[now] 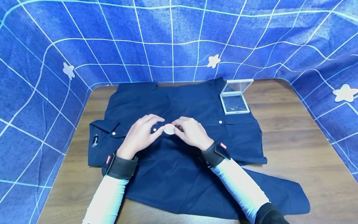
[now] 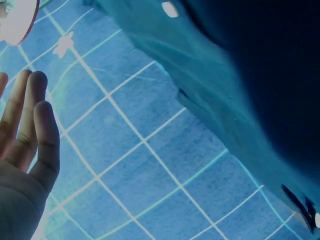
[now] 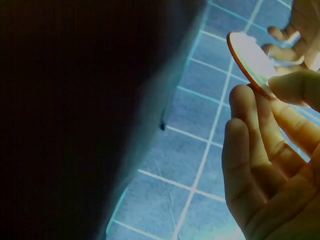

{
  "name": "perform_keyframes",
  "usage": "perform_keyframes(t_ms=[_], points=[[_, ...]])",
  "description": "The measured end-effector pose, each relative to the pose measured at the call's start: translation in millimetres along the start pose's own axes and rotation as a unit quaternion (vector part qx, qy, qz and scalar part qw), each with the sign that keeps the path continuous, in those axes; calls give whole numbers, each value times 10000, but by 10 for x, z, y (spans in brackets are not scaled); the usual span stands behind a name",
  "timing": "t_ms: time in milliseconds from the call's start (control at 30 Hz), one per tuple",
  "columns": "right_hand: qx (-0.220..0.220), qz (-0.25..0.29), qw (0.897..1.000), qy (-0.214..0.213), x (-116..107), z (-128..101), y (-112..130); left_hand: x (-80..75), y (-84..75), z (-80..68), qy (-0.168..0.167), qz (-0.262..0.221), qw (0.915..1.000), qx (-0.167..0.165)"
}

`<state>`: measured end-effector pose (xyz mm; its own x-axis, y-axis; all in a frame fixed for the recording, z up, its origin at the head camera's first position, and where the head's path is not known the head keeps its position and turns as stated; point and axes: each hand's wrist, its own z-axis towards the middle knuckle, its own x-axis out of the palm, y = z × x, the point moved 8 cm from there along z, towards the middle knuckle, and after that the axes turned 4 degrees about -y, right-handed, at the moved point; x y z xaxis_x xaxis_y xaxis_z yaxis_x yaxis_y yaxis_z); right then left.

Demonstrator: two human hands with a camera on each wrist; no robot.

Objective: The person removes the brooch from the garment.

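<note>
Small white round disc with a thin reddish-orange rim (image 1: 169, 129) sits between both hands, just above the dark navy button-up shirt (image 1: 173, 174) spread flat on the brown wood-grain table (image 1: 302, 149). Right hand (image 1: 191, 133) pinches the disc: thumb on one face, fingertips (image 3: 245, 100) behind the rim. Left hand (image 1: 140, 134) touches the disc's other edge w/ thumb & forefinger; its other fingers (image 2: 35, 120) are straight and close together, holding nothing.

Progress, as a judgement: disc is out of the clear square plastic case (image 1: 235, 99), which lies open on the shirt's far right corner w/ lid propped up. Disc isn't fixed to the cloth yet; it's held over the chest area, near the white shirt buttons (image 1: 154, 129). So: case opened and disc in hand; whatever goes on the shirt is prob. still to do. Can't tell if the disc has a pin or backing.

Views differ:
- Head cam gives the whole layout: shirt lying sideways, collar to the left, label by the collar, the case, the blue grid-pattern cloth w/ white stars (image 1: 179, 40) behind & around the table.
- Right wrist cam shows the disc (image 3: 250, 62) edge-on, so rim colour & thinness are clear, plus the actual finger contact; the shirt is just a dark mass there.
- Left wrist cam catches only a slice of the disc (image 2: 17, 20) at top-left corner and the spare fingers, plus one button (image 2: 170, 9) on a shirt edge; it doesn't show the left thumb or the grip.
</note>
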<state>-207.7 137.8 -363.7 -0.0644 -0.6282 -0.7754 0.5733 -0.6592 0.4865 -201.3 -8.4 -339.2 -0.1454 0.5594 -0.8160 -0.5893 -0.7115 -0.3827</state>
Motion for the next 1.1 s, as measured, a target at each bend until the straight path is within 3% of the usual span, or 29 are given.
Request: perform_keyframes(t_ms=[467,1100], points=[[-17,779,9961,-406,-365,56,-8,-182,-177,139,-863,-471,9951,-77],[153,1328,9869,-903,-618,50,85,-193,-187,155,-938,-1152,9884,-313]])
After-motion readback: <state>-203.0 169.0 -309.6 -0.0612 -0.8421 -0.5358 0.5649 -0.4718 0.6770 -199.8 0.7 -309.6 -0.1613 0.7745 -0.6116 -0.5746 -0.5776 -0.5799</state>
